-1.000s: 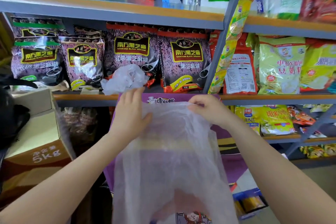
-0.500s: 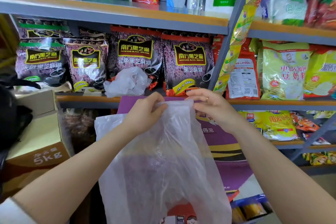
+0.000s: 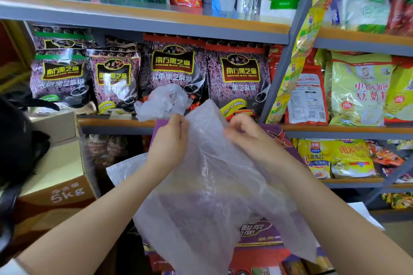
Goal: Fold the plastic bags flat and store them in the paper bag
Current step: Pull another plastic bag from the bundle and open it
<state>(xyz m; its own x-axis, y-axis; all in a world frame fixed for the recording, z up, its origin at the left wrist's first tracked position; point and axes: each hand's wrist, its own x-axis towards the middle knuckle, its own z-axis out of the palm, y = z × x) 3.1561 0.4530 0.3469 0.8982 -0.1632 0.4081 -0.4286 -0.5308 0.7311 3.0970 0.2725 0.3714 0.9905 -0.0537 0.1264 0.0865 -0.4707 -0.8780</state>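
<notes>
Pinching plastic bag (image 3: 207,196) with left hand (image 3: 169,143), right hand (image 3: 243,134); slippery film could slide free, spoiling fold.

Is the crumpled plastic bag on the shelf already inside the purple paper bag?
No: the crumpled plastic bag lies on the shelf in front of the sesame packets, above and outside the purple paper bag.

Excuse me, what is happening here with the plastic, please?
A person is handling a thin clear plastic bag in front of shop shelves. The left hand and the right hand each pinch its top edge. Behind it stands a purple paper bag. Another crumpled plastic bag lies on the shelf.
</notes>
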